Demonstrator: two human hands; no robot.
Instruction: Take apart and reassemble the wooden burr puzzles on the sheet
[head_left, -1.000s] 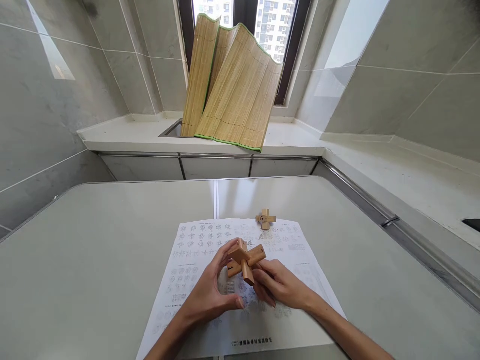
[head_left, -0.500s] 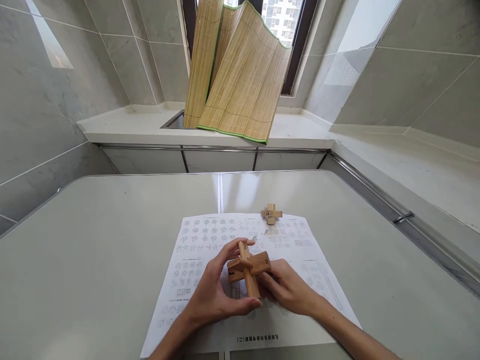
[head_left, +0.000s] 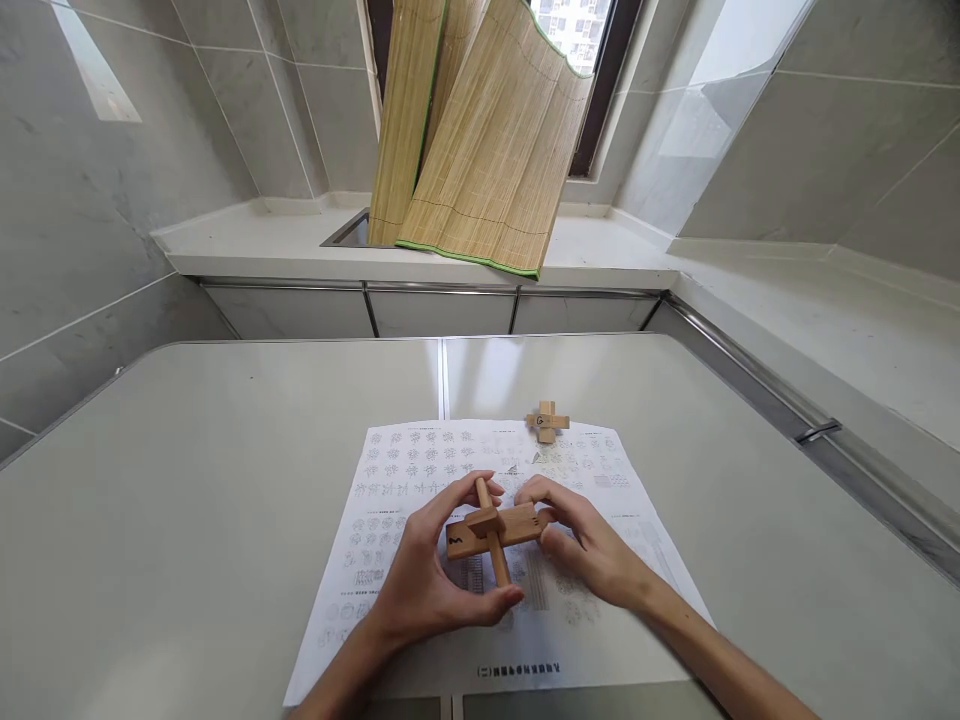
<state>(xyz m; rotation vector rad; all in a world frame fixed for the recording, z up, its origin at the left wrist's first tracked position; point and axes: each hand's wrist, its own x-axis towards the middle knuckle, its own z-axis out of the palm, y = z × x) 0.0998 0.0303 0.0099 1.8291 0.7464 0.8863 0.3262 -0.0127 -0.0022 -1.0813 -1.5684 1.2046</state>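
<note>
A brown wooden interlocking puzzle [head_left: 466, 541], made of crossed marked pieces, is held above a printed sheet. My left hand [head_left: 429, 570] grips it by the ends of its long bar, fingertips at the far end and thumb at the near end. At the puzzle's right end, the thumb and forefinger of my right hand [head_left: 589, 545] close on the marked flat piece. Beneath both hands lies the white sheet [head_left: 375, 640], covered in small diagrams. A lighter wooden cross puzzle [head_left: 547, 422], marked with a letter, rests at the sheet's far edge.
The sheet lies on a pale folding table [head_left: 187, 500] with a seam down its middle. Behind it runs a white ledge [head_left: 277, 240] with a bamboo mat [head_left: 487, 150] leaning at the window. A metal rail [head_left: 750, 370] follows the right side.
The puzzle has turned in my left hand, so its long bar looks thinner. My right hand has shifted up and right, to the end of the flat piece. The view has tilted slightly.
</note>
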